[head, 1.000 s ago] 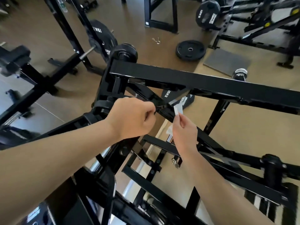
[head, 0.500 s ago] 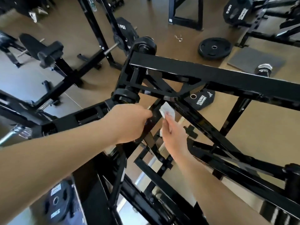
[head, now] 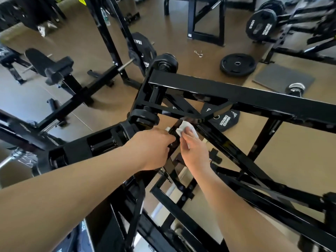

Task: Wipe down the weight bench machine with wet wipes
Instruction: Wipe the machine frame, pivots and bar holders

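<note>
While the left hand (head: 154, 148) curls round a slanted bar (head: 171, 167) of the weight bench machine (head: 234, 153) and the right hand (head: 194, 151) pinches the wet wipe (head: 187, 129) against that bar just under the top beam (head: 236, 94), I'd judge most of the frame left to do.
</note>
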Available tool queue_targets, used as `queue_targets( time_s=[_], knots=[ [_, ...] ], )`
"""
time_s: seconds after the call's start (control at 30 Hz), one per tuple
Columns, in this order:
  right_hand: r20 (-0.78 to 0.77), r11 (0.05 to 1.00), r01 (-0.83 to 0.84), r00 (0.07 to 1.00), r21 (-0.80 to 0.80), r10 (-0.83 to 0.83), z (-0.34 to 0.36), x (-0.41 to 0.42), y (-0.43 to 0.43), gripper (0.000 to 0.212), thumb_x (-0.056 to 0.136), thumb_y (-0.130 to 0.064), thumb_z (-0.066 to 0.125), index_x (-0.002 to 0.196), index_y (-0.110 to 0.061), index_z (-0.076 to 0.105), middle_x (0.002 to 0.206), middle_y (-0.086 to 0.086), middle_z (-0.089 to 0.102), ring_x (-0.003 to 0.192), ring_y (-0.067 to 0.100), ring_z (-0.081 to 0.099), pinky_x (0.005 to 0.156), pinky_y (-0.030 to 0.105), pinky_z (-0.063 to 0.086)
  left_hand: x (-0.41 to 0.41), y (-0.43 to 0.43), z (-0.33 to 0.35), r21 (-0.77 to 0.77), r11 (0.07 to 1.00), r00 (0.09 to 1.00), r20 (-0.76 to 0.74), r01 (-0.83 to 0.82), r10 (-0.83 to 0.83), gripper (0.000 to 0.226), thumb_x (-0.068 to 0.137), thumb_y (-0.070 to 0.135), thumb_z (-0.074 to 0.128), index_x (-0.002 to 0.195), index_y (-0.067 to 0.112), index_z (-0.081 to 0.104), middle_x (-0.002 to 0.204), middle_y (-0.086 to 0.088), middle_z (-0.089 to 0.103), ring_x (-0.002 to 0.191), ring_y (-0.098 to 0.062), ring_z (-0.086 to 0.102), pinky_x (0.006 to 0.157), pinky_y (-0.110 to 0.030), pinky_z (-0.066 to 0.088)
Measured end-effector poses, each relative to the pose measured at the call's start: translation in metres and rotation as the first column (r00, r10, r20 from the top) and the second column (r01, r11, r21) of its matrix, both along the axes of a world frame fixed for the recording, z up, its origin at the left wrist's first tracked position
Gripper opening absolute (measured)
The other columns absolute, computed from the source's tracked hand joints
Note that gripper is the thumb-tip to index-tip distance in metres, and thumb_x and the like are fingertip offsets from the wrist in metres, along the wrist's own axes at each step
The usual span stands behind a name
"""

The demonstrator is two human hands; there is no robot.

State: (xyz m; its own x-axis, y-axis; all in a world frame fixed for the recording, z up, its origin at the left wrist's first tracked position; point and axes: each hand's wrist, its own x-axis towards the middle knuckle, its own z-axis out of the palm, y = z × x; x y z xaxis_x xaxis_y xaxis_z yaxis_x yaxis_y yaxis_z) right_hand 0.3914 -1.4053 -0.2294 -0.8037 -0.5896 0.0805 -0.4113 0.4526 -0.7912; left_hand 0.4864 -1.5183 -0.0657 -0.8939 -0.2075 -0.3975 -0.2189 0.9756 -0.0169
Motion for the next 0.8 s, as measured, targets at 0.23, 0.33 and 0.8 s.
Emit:
queue_targets(
  time_s=[0.23,0.33,0.8],
  knots=[
    [0.321,0.884,0.430,0.876,-0.184,-0.359,-0.020,-0.038,0.047,0.032,0.107,-0.023,0.055,0.133,-0.008,0.068,0.130,0.005,0.070,0.122,0.015,0.066,0.098,0.022,0.052,-0.046,0.025,-0.040,0.205,0.978,0.997,0.082,-0.020,0.004,0.062,0.110,0.035,0.038,0.165,0.027,0.011,0.172,0.008,0.005,0.159,-0.013,0.001,0.126,-0.033,0.007],
    [0.147,0.883,0.437,0.897,-0.170,-0.416,-0.049,-0.065,0.057,0.031,0.109,-0.023,0.053,0.127,-0.005,0.069,0.141,0.008,0.064,0.131,0.019,0.061,0.106,0.035,0.053,-0.058,0.033,-0.064,0.172,0.985,0.997,0.058,0.034,-0.045,0.066,0.111,0.044,0.029,0.165,0.021,-0.001,0.172,0.005,-0.010,0.157,-0.012,-0.014,0.123,-0.029,-0.008],
    [0.072,0.878,0.155,0.975,0.453,-0.209,-0.123,-0.109,0.073,0.072,0.105,-0.057,-0.006,0.164,-0.016,-0.007,0.173,0.003,-0.007,0.159,0.017,-0.009,0.130,0.048,-0.001,-0.074,0.037,-0.114,-0.183,0.977,0.990,0.109,0.113,-0.094,0.074,0.109,0.050,0.018,0.158,0.016,-0.026,0.165,-0.007,-0.034,0.151,-0.021,-0.033,0.126,-0.041,-0.016]
  ],
)
